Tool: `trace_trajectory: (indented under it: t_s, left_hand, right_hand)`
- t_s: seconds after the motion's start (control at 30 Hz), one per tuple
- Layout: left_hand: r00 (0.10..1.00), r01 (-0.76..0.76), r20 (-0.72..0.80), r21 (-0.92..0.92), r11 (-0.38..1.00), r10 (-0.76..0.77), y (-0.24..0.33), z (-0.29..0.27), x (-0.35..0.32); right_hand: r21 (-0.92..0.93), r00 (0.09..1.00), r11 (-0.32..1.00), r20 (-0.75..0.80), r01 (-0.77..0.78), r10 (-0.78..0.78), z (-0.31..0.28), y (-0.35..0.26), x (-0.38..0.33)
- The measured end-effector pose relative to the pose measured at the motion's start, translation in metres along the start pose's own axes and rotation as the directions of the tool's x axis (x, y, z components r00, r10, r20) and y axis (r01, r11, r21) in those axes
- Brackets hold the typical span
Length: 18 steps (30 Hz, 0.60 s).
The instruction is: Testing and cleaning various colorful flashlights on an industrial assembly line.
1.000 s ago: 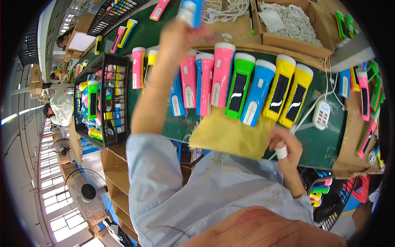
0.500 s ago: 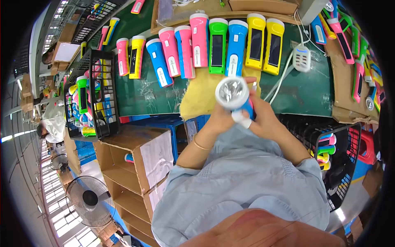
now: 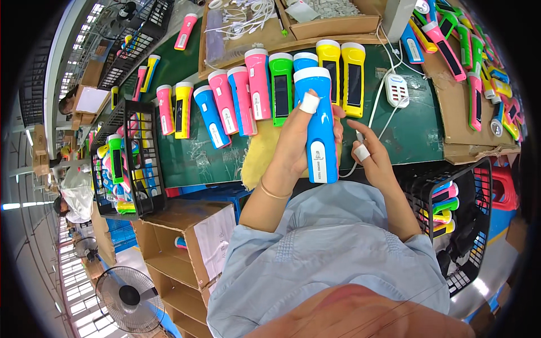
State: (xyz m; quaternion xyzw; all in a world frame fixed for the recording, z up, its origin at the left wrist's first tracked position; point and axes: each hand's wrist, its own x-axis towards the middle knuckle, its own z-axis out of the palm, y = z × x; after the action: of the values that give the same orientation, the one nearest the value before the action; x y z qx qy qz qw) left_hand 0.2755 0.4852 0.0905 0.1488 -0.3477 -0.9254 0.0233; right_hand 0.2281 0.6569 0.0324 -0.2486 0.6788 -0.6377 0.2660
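The left hand (image 3: 294,141) grasps the blue flashlight (image 3: 323,127) near the edge of the counter (image 3: 189,163); whether the right hand (image 3: 376,162), just beside, pinches anything, I cannot tell. The flashlight's glossy shell looks light, stiff, perhaps slippery, best gripped around the narrower body.

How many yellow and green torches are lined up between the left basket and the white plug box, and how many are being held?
Yellow torches: 3
Green torch: 1
Blue torch in left hand: 1
Total: 5
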Motion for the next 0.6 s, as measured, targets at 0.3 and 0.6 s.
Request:
trace_trajectory:
  t_s: [0.3, 0.6]
  left_hand:
    - [0.988, -0.101, -0.091, 0.203, 0.974, 0.122, 0.009, -0.014, 0.017]
    - [0.521, -0.068, 0.154, 0.988, -0.139, 0.839, 0.041, -0.013, 0.047]
  right_hand:
    - [0.042, 0.998, 0.998, 0.051, -0.044, 0.042, -0.011, -0.005, 0.008]
    - [0.091, 0.999, 0.996, 0.034, -0.001, -0.002, -0.016, -0.020, 0.028]
